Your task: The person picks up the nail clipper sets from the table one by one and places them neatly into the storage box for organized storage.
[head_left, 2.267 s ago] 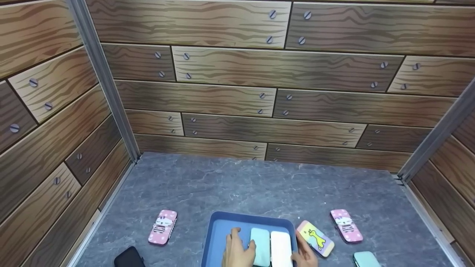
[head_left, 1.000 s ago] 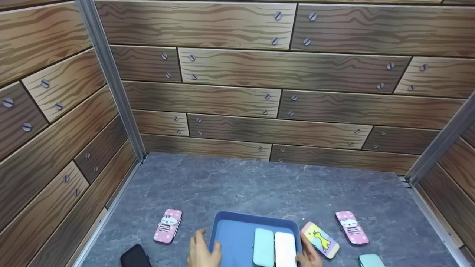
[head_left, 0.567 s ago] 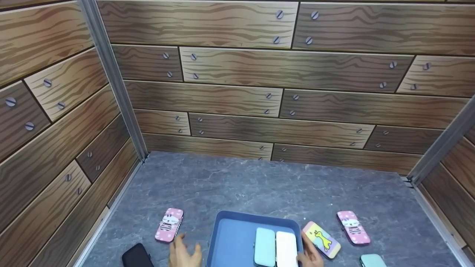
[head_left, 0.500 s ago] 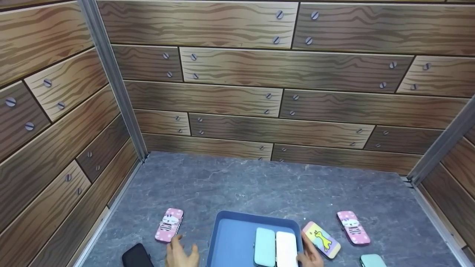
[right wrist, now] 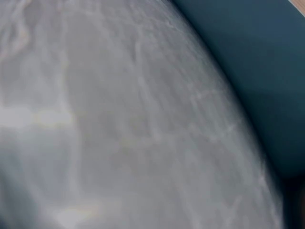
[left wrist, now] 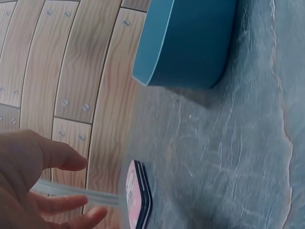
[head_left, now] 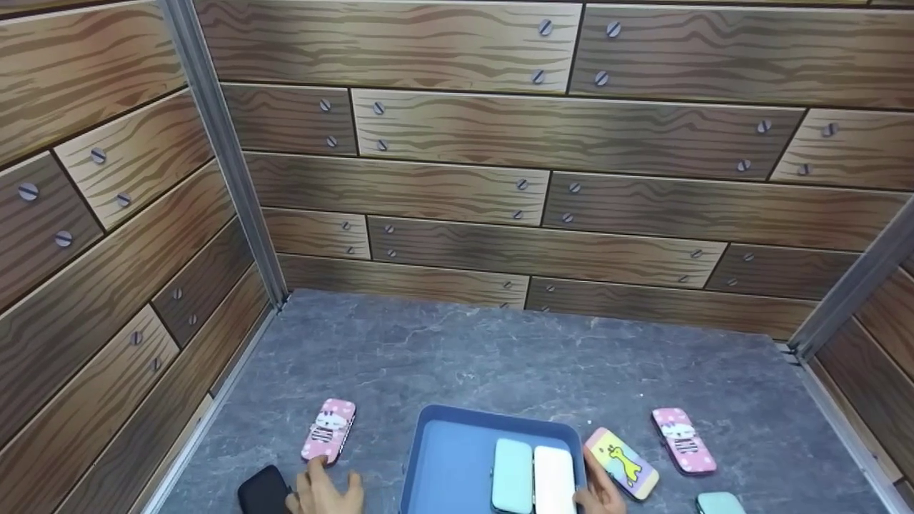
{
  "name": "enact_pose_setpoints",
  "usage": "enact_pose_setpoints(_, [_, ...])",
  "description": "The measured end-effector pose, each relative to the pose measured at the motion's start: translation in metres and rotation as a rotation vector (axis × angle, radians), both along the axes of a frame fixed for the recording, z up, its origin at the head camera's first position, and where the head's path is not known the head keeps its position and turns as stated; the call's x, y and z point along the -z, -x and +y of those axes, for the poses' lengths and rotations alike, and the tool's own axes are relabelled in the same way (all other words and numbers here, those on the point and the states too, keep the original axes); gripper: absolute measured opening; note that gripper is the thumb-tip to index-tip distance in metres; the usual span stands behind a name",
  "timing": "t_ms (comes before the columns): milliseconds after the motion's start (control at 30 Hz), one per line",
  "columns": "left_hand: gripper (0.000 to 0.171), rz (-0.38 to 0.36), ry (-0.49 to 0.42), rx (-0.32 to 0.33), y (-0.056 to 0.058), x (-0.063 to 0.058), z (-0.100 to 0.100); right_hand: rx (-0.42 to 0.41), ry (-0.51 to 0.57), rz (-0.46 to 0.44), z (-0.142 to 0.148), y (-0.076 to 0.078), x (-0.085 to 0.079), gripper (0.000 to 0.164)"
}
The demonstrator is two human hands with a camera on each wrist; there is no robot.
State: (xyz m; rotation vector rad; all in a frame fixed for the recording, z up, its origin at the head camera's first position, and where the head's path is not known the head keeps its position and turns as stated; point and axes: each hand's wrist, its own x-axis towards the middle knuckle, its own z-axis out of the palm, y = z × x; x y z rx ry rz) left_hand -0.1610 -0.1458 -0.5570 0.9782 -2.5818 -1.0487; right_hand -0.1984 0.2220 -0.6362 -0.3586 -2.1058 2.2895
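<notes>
My left hand [head_left: 325,491] reaches over the floor left of the blue bin, fingers apart and holding nothing. Its fingertips are at the near end of a flat pink case [head_left: 329,430] with a cat picture; in the left wrist view a gap shows between the fingers and the pink case [left wrist: 135,195]. Just left of that hand lies a black case [head_left: 263,491]. My right hand [head_left: 603,492] grips the right wall of the blue bin [head_left: 493,417], thumb over the rim. Inside the bin, a mint case [head_left: 512,475] and a white case [head_left: 554,480] lie side by side.
Right of the bin lie a yellow giraffe case [head_left: 623,462], close to my right hand, another pink cat case [head_left: 683,440] and a second mint case [head_left: 720,503], cut off by the frame. Wood-patterned walls [head_left: 457,128] enclose the grey marbled surface [head_left: 428,350].
My left hand has left the inside of the bin, passed over its left side and moved left to the pink case. My right hand keeps its grip on the bin.
</notes>
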Motion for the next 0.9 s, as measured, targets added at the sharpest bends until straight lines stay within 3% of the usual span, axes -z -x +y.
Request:
enact_pose_setpoints(300, [0.057, -0.103, 0.064, -0.071, -0.002, 0.007, -0.010, -0.049, 0.009, 0.008, 0.002, -0.002, 0.001, 0.077])
enact_pose_setpoints(500, [0.062, -0.049, 0.092, -0.160, -0.005, 0.020, -0.018, -0.029, 0.010, 0.035, 0.001, -0.002, 0.002, 0.077])
enact_pose_setpoints(700, [0.071, 0.026, 0.064, -0.246, -0.005, 0.033, -0.025, -0.003, 0.025, 0.038, -0.001, -0.001, 0.000, 0.077])
enact_pose_setpoints(900, [0.078, 0.036, 0.025, -0.292, -0.007, 0.042, -0.031, 0.056, 0.009, 0.073, -0.005, -0.001, 0.001, 0.075])
